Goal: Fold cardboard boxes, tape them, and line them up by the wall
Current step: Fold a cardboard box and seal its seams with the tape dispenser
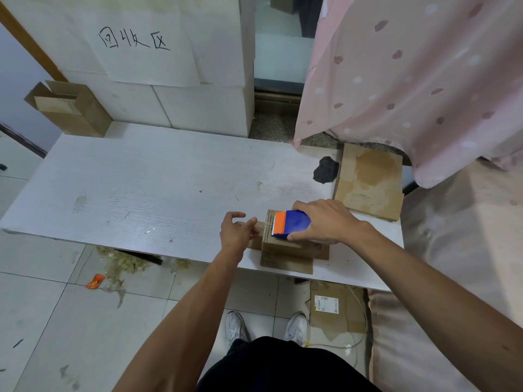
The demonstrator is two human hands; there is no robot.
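Observation:
A small brown cardboard box (285, 250) with its flaps spread sits near the front edge of the white table (141, 188). My right hand (322, 222) grips a blue and orange tape dispenser (291, 224) and holds it on top of the box. My left hand (236, 230) is at the box's left side, fingers loosely curled, with its fingertips touching the left flap. The box top under the dispenser is hidden.
A stack of flat cardboard sheets (368, 185) lies at the table's right end beside a black lump (325, 169). An open cardboard box (70, 108) stands by the wall at back left. Another flat carton (336, 306) lies on the floor. A pink curtain (410, 75) hangs right.

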